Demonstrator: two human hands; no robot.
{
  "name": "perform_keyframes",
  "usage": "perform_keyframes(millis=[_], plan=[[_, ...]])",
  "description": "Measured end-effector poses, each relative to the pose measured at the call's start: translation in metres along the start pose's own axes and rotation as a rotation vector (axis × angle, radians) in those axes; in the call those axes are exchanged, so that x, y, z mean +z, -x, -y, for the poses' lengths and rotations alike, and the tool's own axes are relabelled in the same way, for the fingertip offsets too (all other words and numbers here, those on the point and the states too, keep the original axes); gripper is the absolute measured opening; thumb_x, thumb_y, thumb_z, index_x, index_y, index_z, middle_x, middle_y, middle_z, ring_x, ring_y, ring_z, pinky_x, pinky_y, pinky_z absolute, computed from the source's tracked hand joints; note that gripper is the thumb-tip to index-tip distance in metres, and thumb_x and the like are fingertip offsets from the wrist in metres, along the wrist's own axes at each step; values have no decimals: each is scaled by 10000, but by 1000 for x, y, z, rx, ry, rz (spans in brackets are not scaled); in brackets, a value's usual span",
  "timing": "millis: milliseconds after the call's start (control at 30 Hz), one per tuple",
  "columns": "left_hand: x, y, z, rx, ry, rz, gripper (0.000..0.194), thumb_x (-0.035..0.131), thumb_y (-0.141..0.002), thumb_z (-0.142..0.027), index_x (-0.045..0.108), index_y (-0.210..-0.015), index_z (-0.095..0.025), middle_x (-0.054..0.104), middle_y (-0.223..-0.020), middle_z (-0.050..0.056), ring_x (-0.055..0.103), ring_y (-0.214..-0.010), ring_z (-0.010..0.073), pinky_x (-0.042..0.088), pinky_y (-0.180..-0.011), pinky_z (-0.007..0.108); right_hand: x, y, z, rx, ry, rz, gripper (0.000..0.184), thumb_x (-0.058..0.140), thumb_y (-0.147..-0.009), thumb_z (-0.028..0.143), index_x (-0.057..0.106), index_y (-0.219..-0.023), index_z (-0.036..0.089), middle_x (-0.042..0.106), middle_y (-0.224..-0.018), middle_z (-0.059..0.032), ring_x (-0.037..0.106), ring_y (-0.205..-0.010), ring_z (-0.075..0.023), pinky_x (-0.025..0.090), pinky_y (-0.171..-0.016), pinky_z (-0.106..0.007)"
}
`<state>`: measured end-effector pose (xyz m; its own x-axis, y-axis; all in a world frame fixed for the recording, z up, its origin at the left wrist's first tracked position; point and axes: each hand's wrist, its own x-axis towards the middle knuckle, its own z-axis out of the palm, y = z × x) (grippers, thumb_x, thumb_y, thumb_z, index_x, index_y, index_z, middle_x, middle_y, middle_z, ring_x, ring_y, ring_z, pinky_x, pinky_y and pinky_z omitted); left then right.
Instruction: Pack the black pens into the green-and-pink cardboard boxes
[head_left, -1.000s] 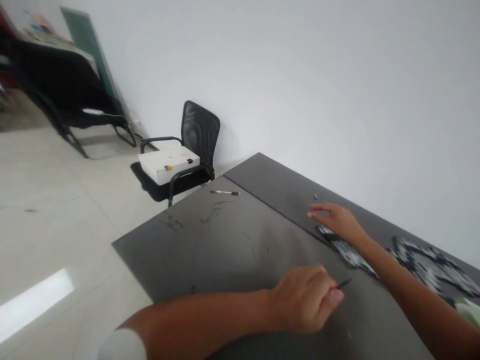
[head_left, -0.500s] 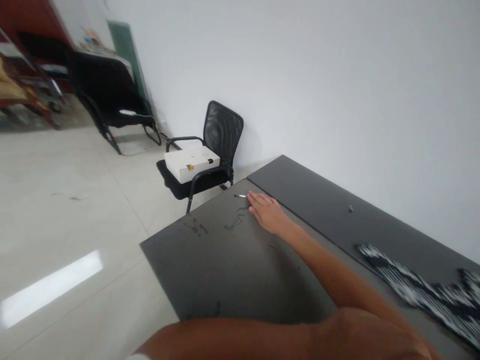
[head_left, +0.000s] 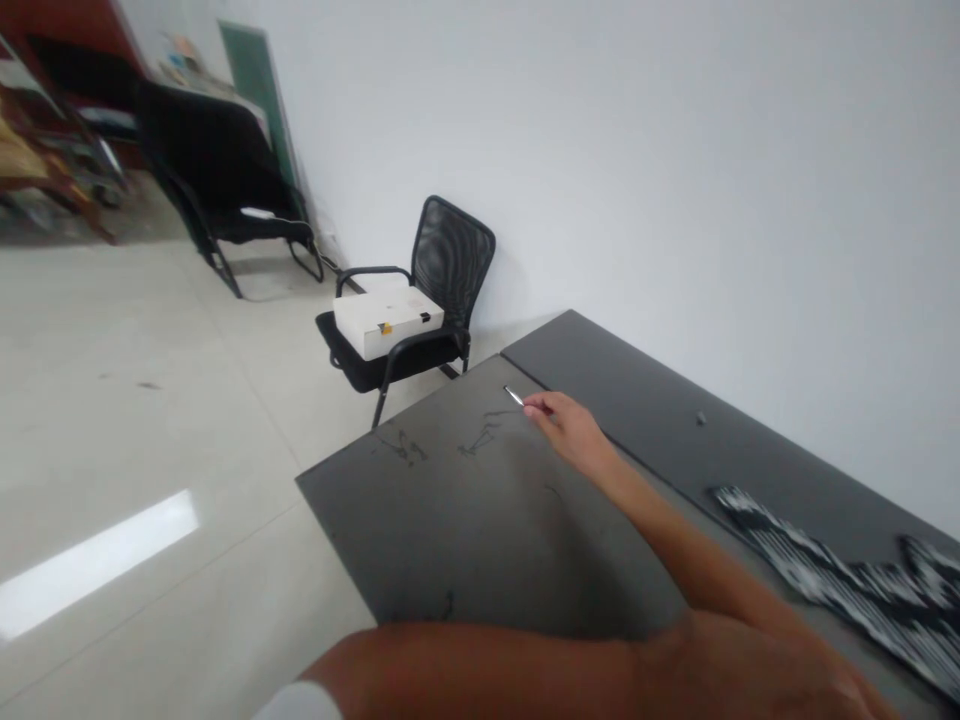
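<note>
A person's right hand [head_left: 562, 428] pinches a slim silver-tipped pen [head_left: 514, 396] in its fingers [head_left: 536, 406], over the far corner of a dark grey counter [head_left: 465, 520]. The left hand [head_left: 795, 680], cut off by the bottom edge, lies near a blurred black-and-white heap [head_left: 825, 580]; whether its fingers are clenched cannot be told. Beyond the counter, a white box [head_left: 386, 320] rests on a black mesh chair [head_left: 450, 255].
</note>
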<state>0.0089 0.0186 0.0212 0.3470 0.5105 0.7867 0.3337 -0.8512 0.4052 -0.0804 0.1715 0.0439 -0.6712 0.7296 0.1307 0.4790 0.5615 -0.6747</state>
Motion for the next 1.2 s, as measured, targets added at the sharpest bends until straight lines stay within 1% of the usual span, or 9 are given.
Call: perform_keyframes(millis=[133, 233, 367, 500, 700, 867, 967, 1067, 1200], plan=[[-7, 0, -11, 120, 149, -240, 341, 483, -1094, -458, 587, -870, -222, 656, -660, 47, 624, -547, 186, 477, -505, 321, -48, 86, 7, 230, -344, -113, 438, 658, -943, 603, 709, -1179, 238, 717, -957, -38, 643, -838, -180, 516, -841, -346], [-21, 11, -19, 14, 234, -362, 309, 365, -1138, -367, 573, -977, -204, 667, -741, 54, 639, -654, 199, 498, -617, 333, -79, 165, 17, 415, -592, -250, 492, 771, -864, 583, 667, -1221, 260, 723, -975, -21, 642, -772, -141, 534, -740, -283], [-28, 20, -23, -230, 356, -261, 273, 427, -1143, -368, 626, -1041, -212, 715, -891, 61, 675, -796, 191, 524, -734, 318, -97, 254, 29, 598, -942, -436, 450, 879, -785, 415, 680, -1161, 266, 701, -877, 23, 599, -668, -90, 535, -650, -209], [-23, 25, -27, -394, 454, -193, 257, 463, -1141, -392, 649, -1149, -214, 720, -798, 6, 690, -734, 159, 531, -754, 288, -94, 311, 29, 662, -1164, -522, 420, 912, -741, 327, 704, -1099, 254, 667, -801, 62, 528, -576, -38, 478, -563, -143], [-24, 27, -30, -427, 297, 7, 237, 468, -1137, -348, 659, -1123, -209, 774, -875, 26, 723, -846, 178, 518, -867, 301, -77, 349, 13, 677, -1258, -483, 326, 917, -749, 326, 733, -986, 201, 708, -783, 39, 503, -543, -32, 392, -479, -129], [-26, 25, -26, -274, 60, 102, 287, 449, -1127, -354, 688, -1063, -207, 780, -1036, 79, 706, -994, 225, 505, -940, 347, -69, 353, 11, 593, -1151, -351, 298, 925, -737, 316, 722, -913, 188, 735, -740, 30, 511, -538, -51, 343, -466, -162], [-27, 26, -29, -228, -10, 204, 280, 450, -1122, -363, 676, -1060, -210, 762, -958, 62, 691, -892, 213, 498, -862, 329, -68, 354, 10, 521, -1060, -273, 283, 904, -763, 320, 726, -945, 196, 768, -782, 23, 494, -539, -53, 290, -464, -187], [-27, 30, -36, -258, 28, 317, 249, 448, -1125, -355, 637, -1035, -218, 697, -791, 7, 639, -727, 176, 453, -722, 288, -67, 358, 9, 487, -1046, -270, 279, 888, -798, 352, 749, -986, 200, 795, -852, 0, 586, -652, -80, 354, -536, -204], [-23, 37, -45, -440, 155, 271, 217, 480, -1120, -382, 600, -1030, -225, 599, -730, -32, 547, -628, 136, 390, -610, 253, -68, 362, 9, 456, -1028, -232, 311, 842, -871, 463, 767, -1005, 193, 801, -881, -23, 616, -685, -84, 393, -571, -200]])
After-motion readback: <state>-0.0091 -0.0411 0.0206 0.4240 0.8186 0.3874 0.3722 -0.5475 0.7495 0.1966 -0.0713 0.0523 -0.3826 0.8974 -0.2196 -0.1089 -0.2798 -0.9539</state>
